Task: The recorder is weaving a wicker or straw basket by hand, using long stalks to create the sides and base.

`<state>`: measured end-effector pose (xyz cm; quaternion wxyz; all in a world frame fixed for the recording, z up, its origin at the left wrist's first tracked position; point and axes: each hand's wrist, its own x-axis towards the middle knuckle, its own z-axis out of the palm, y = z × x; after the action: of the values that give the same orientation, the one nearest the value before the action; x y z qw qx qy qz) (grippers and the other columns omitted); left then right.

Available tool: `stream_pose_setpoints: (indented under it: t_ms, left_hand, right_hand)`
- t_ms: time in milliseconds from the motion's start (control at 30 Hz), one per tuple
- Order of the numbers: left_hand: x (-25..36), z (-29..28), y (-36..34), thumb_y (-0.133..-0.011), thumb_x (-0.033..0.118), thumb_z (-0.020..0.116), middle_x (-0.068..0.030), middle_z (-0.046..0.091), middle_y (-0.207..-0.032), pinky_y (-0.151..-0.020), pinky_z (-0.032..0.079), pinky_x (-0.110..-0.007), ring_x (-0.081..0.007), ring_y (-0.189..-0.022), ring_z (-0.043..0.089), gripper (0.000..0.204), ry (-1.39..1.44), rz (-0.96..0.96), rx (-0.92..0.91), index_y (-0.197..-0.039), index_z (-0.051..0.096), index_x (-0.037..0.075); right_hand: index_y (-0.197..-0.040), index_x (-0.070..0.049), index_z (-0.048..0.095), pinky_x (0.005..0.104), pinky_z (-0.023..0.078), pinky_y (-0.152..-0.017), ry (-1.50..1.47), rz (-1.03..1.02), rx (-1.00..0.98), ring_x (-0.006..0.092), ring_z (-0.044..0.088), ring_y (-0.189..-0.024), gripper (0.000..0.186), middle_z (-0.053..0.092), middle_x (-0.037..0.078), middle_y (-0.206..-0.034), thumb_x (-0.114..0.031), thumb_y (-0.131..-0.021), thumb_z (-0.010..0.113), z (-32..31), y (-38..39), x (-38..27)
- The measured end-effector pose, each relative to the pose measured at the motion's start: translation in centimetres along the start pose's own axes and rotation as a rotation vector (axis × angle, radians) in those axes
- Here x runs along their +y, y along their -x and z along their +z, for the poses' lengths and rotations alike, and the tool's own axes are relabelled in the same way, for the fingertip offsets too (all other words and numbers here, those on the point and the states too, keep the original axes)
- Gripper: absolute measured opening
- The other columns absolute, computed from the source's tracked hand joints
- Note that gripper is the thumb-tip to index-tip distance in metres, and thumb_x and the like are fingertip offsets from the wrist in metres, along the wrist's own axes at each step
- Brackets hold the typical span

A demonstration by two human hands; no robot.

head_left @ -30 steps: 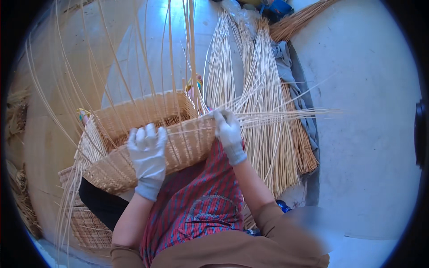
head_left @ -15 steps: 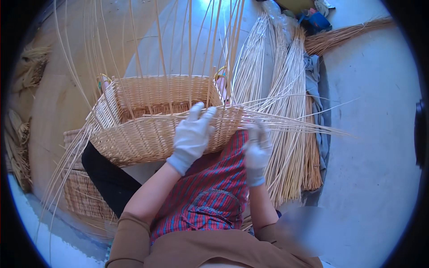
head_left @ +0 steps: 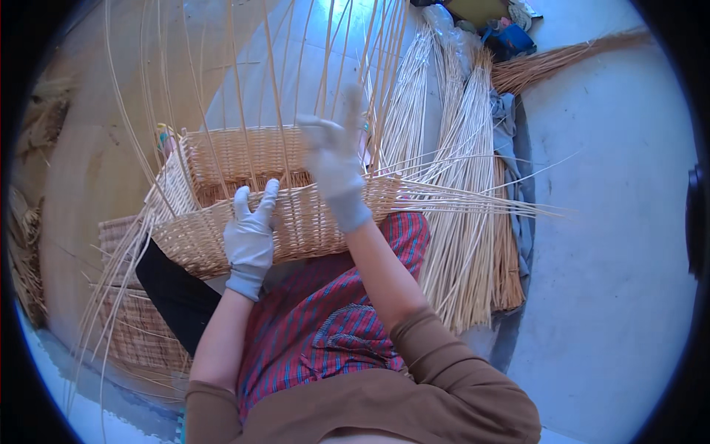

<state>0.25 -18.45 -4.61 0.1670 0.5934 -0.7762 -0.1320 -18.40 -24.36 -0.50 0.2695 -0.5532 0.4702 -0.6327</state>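
A rectangular woven basket (head_left: 185,240) lies across my lap, with tall upright rods (head_left: 237,81) rising from it and loose pale strands (head_left: 488,206) trailing from both ends. My gloved left hand (head_left: 249,240) grips the near wall, fingers hooked over the rim left of centre. My gloved right hand (head_left: 333,163) is raised over the near rim among the rods; motion blurs its fingers, so what they hold, if anything, is unclear.
Long bundles of pale reeds (head_left: 455,251) lie to the right, a brown bundle (head_left: 555,59) crosses behind them beside a blue object (head_left: 509,38). Another woven piece (head_left: 140,325) rests at lower left. More dried material (head_left: 29,259) lines the far left floor (head_left: 81,185).
Since half a second ago, my right hand has swung up and left from the trailing strands to above the rim, and my left hand has shifted left along the rim.
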Motion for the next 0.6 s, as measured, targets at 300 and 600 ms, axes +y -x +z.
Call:
stream_pose_setpoints:
  t_ms: [300,600]
  left_hand:
    - [7.2,2.6,-1.4,-0.085,0.023,0.069,-0.0201,0.045,-0.149,-0.081,0.05,-0.041,-0.0269,-0.096,0.064,0.078,0.031,0.275,0.014,-0.156,0.037,0.02]
    - [8.7,4.9,-1.5,-0.083,0.027,0.072,-0.0176,0.047,-0.139,-0.075,0.051,-0.044,-0.0295,-0.084,0.062,0.088,-0.145,0.105,0.051,-0.16,0.028,0.022]
  right_hand:
    - [-0.098,-0.003,0.063,0.0279,0.053,-0.072,0.052,0.322,0.232,0.0165,0.068,-0.09,0.003,0.064,0.007,-0.098,-0.003,-0.095,0.064,-5.5,1.2,0.2]
    - [-0.107,-0.011,0.066,0.0383,0.055,-0.08,0.835,0.065,-0.048,0.0315,0.066,-0.096,0.018,0.062,0.012,-0.108,-0.011,-0.089,0.069,-5.1,-2.8,-0.7]
